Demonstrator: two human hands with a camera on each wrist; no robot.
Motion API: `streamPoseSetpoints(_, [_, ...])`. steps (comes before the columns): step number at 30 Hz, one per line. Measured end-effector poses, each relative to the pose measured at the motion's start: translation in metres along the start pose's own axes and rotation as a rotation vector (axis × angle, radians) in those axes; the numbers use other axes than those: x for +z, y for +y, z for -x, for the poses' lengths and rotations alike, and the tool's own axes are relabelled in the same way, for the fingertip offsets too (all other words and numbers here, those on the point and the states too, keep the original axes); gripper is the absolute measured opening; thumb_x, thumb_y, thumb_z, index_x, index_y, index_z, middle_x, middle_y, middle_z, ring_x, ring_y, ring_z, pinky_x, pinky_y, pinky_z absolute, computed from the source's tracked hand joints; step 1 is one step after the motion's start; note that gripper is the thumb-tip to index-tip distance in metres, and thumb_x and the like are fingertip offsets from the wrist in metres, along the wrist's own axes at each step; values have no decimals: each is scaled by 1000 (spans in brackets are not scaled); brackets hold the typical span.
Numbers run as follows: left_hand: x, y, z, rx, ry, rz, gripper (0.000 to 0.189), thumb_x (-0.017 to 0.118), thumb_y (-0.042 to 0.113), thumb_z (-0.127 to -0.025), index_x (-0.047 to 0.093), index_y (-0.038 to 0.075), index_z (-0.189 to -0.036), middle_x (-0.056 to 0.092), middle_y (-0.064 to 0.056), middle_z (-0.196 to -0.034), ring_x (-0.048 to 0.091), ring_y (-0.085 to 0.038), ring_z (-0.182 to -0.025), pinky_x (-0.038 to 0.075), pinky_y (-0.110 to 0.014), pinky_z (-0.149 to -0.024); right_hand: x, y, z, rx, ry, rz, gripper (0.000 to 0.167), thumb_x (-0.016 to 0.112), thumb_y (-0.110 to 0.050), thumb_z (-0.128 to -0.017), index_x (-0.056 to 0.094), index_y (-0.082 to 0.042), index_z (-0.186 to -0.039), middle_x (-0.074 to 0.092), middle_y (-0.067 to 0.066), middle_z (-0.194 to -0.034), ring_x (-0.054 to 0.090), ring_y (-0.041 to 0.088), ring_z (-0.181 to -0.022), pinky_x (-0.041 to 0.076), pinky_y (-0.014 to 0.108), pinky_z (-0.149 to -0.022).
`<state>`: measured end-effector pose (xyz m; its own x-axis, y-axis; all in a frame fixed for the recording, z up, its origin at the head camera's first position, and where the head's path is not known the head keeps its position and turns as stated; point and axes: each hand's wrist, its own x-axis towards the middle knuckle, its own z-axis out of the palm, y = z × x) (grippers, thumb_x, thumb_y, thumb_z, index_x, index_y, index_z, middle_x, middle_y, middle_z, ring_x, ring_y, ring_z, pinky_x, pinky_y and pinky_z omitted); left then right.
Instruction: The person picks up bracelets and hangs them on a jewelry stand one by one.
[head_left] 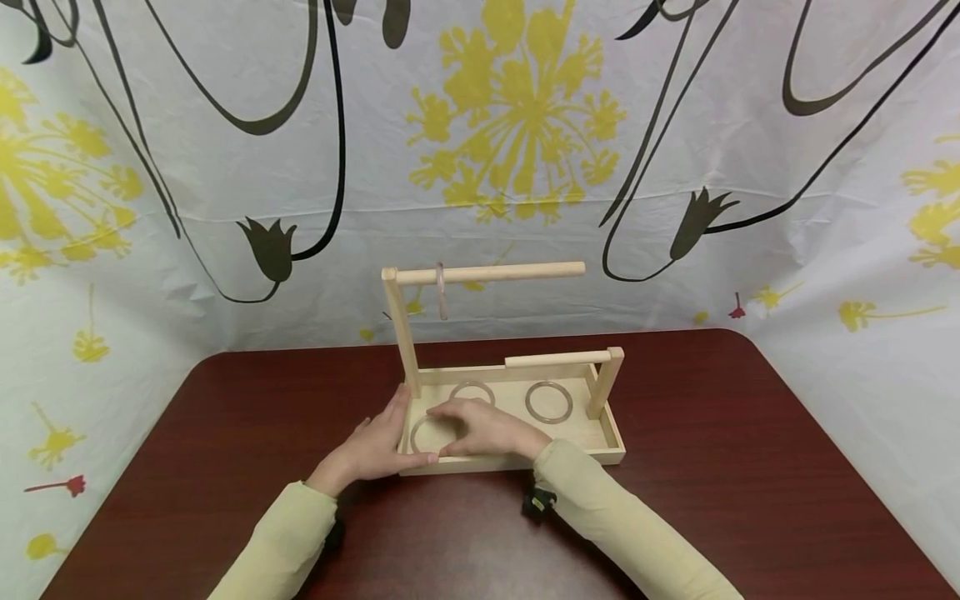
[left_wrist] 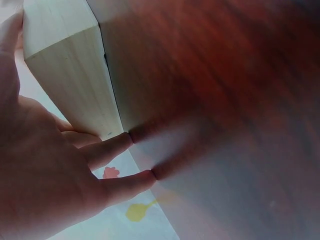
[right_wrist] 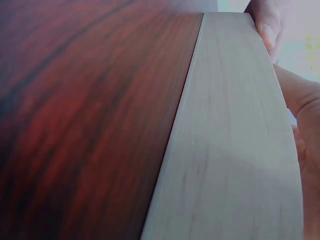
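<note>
One spread left hand (head_left: 375,444) touches the tray (head_left: 585,431); curved right hand (head_left: 486,427) overhangs a ring (head_left: 412,437), grip unclear.

The left sleeve (head_left: 281,546) and right sleeve (head_left: 637,529) were both pale yellowish, long, plain and kinda creased. Left hand (head_left: 371,446) and right hand (head_left: 487,429) were bare. A chunky little black gadget (head_left: 537,504) with a tiny yellowish mark sat at the right cuff (head_left: 546,467); a dark bit (head_left: 334,535) showed by the left.
</note>
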<state>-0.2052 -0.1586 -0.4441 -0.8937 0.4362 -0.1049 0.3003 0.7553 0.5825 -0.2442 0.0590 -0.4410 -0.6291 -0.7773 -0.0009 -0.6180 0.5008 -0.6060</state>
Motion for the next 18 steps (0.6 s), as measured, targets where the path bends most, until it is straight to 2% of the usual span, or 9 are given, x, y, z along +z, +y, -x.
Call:
streamPoseSetpoints(5, [-1,1,1,5,1,-10,114,68,54,-84,-1,-6,-151,1,-24,-157,23,-42,-139,22,-72,-98,0,0,0,1,21,8,62,80,-17,-81,54,0,-135,55,10,-134,50,22,-123,37,31,-103])
streamPoseSetpoints(10, [-2,2,1,7,0,-10,114,68,54,-85,-1,-7,-151,1,-24,-157,22,-42,-139,22,-72,-98,2,-1,-1,-33,62,71,62,82,-19,-78,57,0,-132,57,12,-133,51,26,-122,37,35,-103])
streamPoseSetpoints(18, [-2,3,2,9,0,0,113,69,53,-84,1,-9,-150,2,-26,-157,22,-43,-139,21,-73,-97,6,-2,-7,-8,45,117,67,82,-20,-78,54,-4,-136,54,10,-137,47,27,-127,34,43,-105])
